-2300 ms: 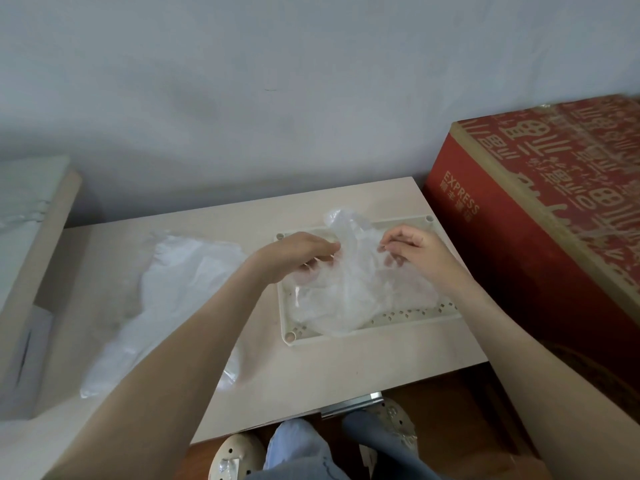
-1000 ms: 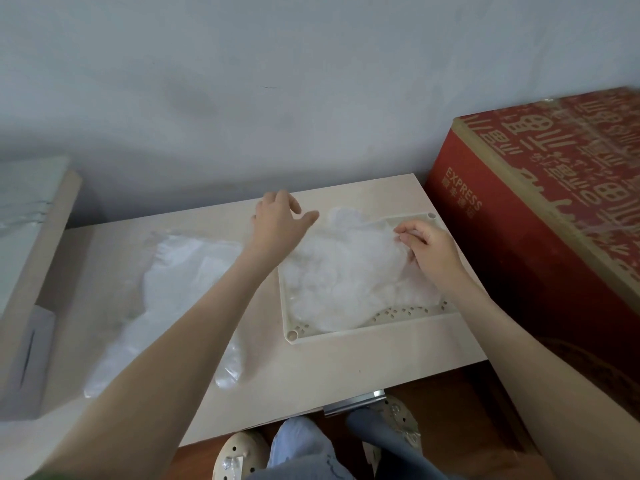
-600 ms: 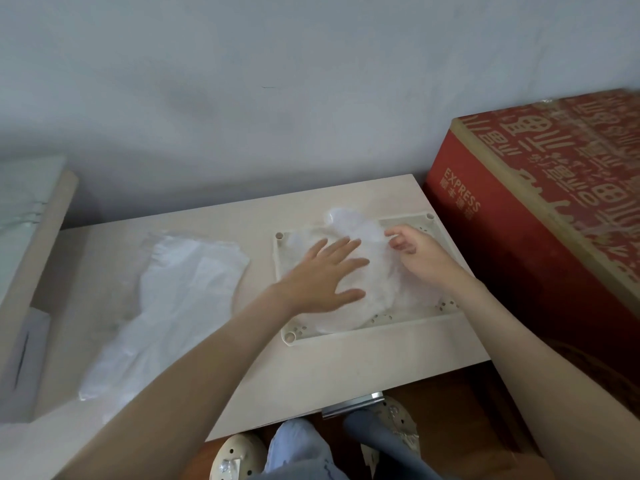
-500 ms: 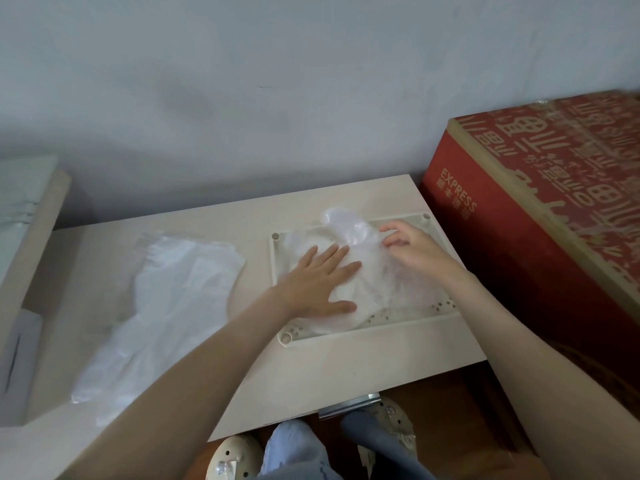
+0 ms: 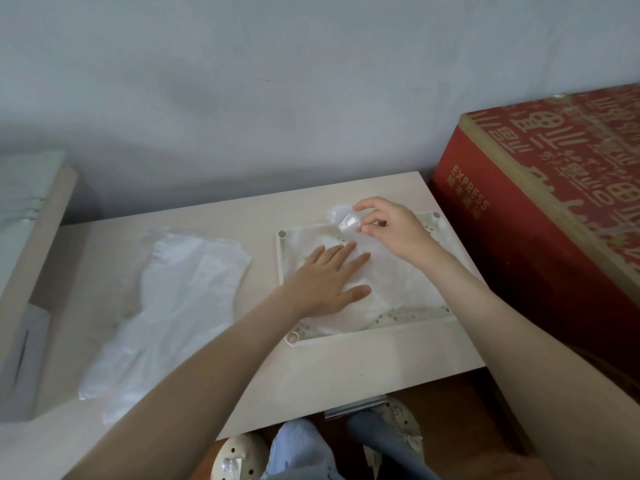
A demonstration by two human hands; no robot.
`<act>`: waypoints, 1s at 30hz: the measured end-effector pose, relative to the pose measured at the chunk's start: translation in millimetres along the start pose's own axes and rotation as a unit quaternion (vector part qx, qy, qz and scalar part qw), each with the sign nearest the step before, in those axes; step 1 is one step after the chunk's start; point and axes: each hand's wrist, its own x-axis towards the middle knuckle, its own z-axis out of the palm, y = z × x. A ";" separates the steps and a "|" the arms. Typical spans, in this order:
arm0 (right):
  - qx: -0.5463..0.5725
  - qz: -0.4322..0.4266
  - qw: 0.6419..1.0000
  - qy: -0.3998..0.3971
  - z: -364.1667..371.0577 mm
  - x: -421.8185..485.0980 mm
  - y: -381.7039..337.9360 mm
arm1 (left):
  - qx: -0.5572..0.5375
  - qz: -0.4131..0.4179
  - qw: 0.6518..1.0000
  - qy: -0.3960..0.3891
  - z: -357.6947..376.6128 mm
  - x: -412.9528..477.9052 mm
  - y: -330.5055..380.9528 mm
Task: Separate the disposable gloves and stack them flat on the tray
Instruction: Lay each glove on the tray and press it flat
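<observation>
L hand is pressing, fingers straight, on gloves in tray. R hand is pinching glove tip at tray's far edge. Pile left of tray is waiting, so prob. partway.

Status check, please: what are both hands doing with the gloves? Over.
Left hand flat, pressing gloves on tray. Right hand pinches top glove, end raised. Loose pile left of tray. Nothing blocking.

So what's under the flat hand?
The left hand presses on thin clear gloves lying in the tray. How many are stacked cannot be told; they hide most of the tray floor.
</observation>
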 end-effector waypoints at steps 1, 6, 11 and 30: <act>-0.008 -0.011 1.000 0.008 0.6 1.3 -0.4 | 0.009 -0.004 1.000 0.014 -1.8 -0.2 -0.9; -0.040 -0.027 0.998 0.027 9.2 8.7 8.3 | 0.067 -0.023 0.994 0.088 -7.3 -6.5 -3.2; -0.068 -0.036 0.994 0.072 12.9 13.7 11.6 | 0.058 -0.008 0.996 0.073 -5.4 -9.8 -7.3; -0.404 0.065 0.909 -0.084 19.0 -48.8 63.6 | 0.065 -0.073 0.994 -0.045 12.1 -1.6 -8.7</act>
